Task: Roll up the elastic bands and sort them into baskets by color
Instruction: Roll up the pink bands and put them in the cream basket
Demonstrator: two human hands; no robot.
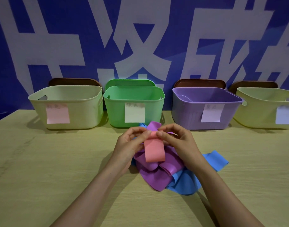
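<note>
Head view: the left hand (130,141) and right hand (178,141) are pinching the far end of the pink band (154,151) between curled thumbs and fingertips. Its loose end is draping nearward over the purple band (153,176) and blue band (184,182), which are lying heaped on the table (42,169).

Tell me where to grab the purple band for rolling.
Probably the free end of the purple band, standing up at the pile's far side beyond the left hand and right hand: pinch it from above. It is raised and uncovered there, while the middle lies folded under the pink band and over the blue band. Both hands pinch the pink band now.
</note>
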